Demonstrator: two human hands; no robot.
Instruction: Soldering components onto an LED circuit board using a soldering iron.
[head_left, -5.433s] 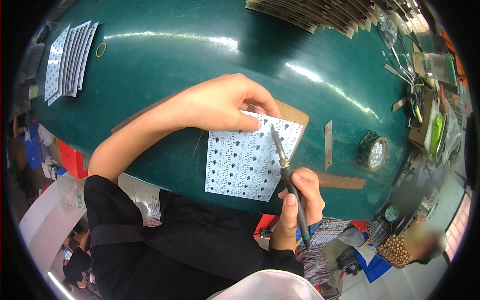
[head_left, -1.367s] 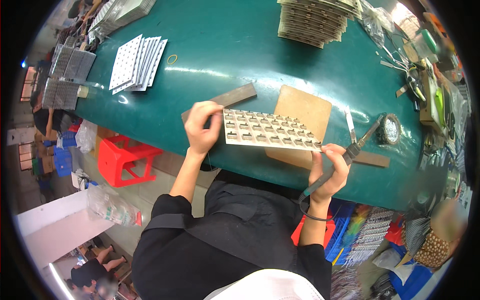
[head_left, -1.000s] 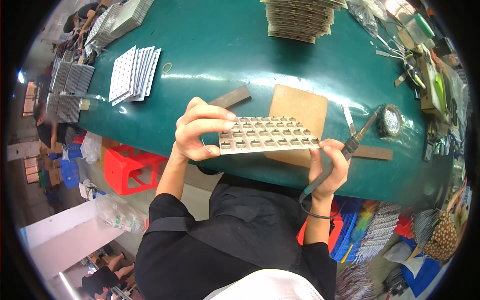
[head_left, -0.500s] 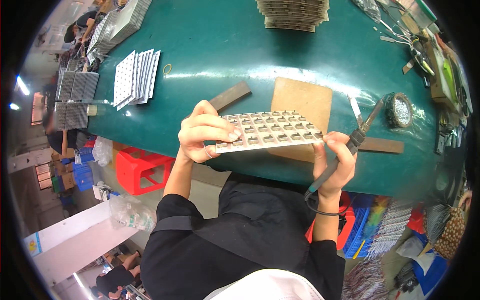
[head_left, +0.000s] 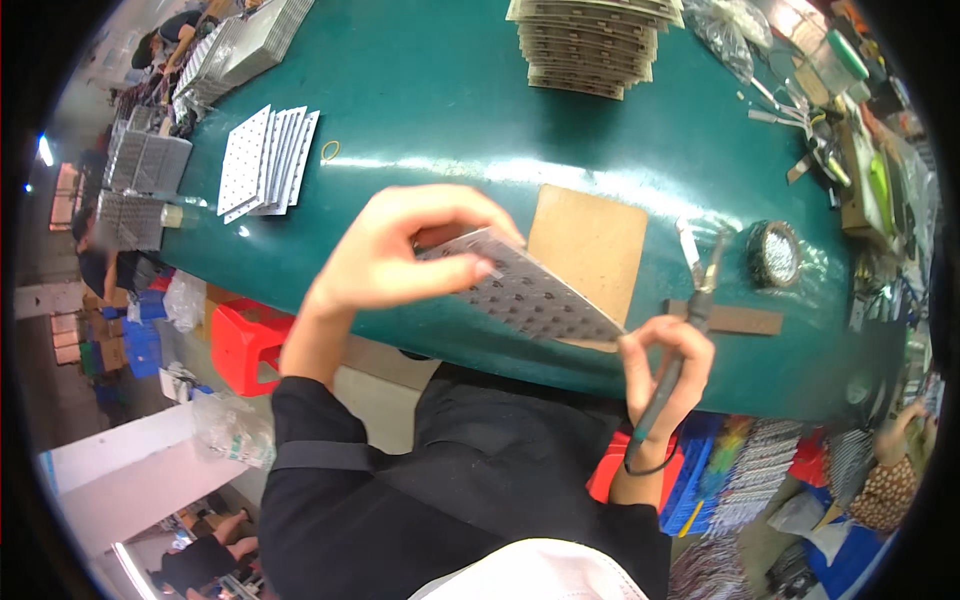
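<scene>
Between the fingers of both your hands, the board (head_left: 540, 300) is hanging tilted above the table (head_left: 430, 130). Your left hand (head_left: 395, 245) is gripping one end, thumb across its studded face. Your right hand (head_left: 672, 375) is closing around the soldering iron (head_left: 697, 312), fingertips meeting the board's opposite corner; whether they're pinching it, you can't tell. You're seemingly handling, not soldering: the tip is pointing away beyond your right fingers. The next move is probably calling for a steady left grip.
</scene>
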